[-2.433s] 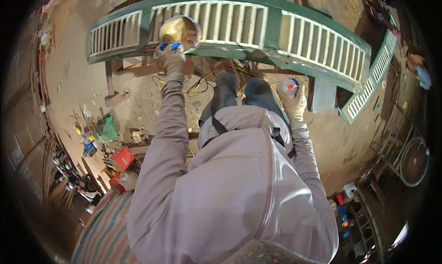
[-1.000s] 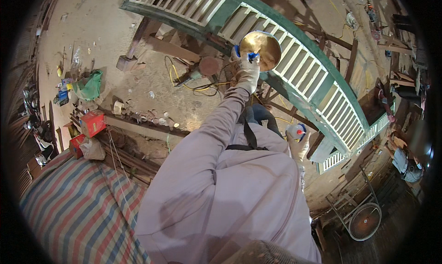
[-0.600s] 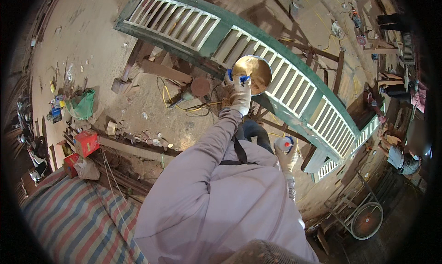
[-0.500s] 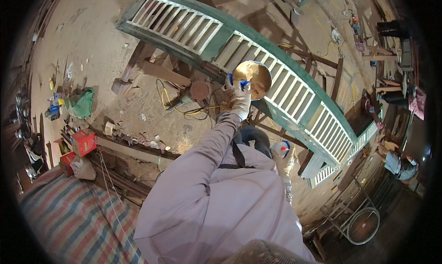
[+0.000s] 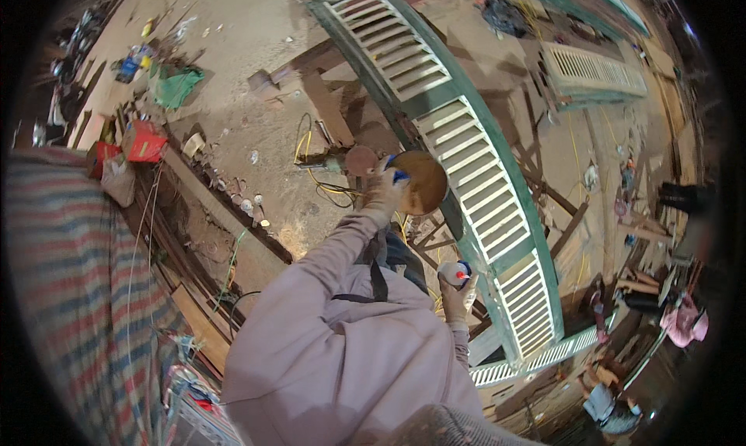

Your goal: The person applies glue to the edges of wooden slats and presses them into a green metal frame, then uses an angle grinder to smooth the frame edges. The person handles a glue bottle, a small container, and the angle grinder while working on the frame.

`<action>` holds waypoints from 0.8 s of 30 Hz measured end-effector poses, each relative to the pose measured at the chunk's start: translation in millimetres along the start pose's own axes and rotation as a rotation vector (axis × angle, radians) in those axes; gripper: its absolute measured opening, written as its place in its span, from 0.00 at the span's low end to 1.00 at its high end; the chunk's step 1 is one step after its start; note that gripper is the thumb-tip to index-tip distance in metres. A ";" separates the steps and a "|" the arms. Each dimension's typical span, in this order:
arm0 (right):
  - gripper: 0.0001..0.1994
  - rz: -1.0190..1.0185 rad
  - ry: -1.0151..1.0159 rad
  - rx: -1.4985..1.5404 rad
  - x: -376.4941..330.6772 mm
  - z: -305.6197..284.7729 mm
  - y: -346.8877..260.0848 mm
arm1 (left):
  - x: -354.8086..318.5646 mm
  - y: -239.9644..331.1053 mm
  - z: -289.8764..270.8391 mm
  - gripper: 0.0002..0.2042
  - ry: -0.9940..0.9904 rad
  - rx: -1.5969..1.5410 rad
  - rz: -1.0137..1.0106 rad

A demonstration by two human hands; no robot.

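Left head-worn fisheye; faces down past torso (image 5: 342,353) toward left hand (image 5: 381,198), right hand (image 5: 458,303); floor (image 5: 264,189) farther.

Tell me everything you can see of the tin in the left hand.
The tin is round and looks like metal, its smooth brownish-gold inside facing the camera; its outer wall is mostly hidden. Blue shows at the rim beside the left hand, which grips its left side. It is held ahead of the person, overlapping the shutter's near edge in view; whether they touch cannot be told.
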State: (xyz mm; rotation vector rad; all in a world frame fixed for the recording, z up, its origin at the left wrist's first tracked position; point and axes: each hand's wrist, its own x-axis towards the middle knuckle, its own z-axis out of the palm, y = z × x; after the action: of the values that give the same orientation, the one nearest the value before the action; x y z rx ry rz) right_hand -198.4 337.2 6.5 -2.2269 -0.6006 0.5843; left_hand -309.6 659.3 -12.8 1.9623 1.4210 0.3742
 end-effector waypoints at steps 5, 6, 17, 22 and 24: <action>0.34 -0.202 -0.076 -0.007 22.8 6.7 -21.1 | -72.8 -81.5 -64.6 0.21 -0.019 0.164 -0.082; 0.33 -0.251 -0.084 -0.048 22.4 10.1 -18.2 | -91.5 -102.8 -70.3 0.21 0.008 0.134 -0.114; 0.33 -0.201 -0.180 0.127 -0.6 94.3 -93.4 | -129.6 -232.5 -133.4 0.25 0.034 -0.238 -0.641; 0.36 -0.141 -0.217 -0.035 -29.4 171.8 -156.0 | -113.6 -323.1 -177.1 0.25 0.125 -0.185 -0.474; 0.37 -0.295 -0.296 -0.064 -15.9 228.5 -139.8 | -93.6 -351.3 -231.3 0.23 -0.046 -0.177 -0.542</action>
State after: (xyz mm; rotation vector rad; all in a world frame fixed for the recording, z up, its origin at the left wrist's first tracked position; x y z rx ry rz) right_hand -374.5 537.1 -26.1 -2.0701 -1.0915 0.7533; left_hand -733.6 716.8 -63.7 1.3676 1.7491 0.1937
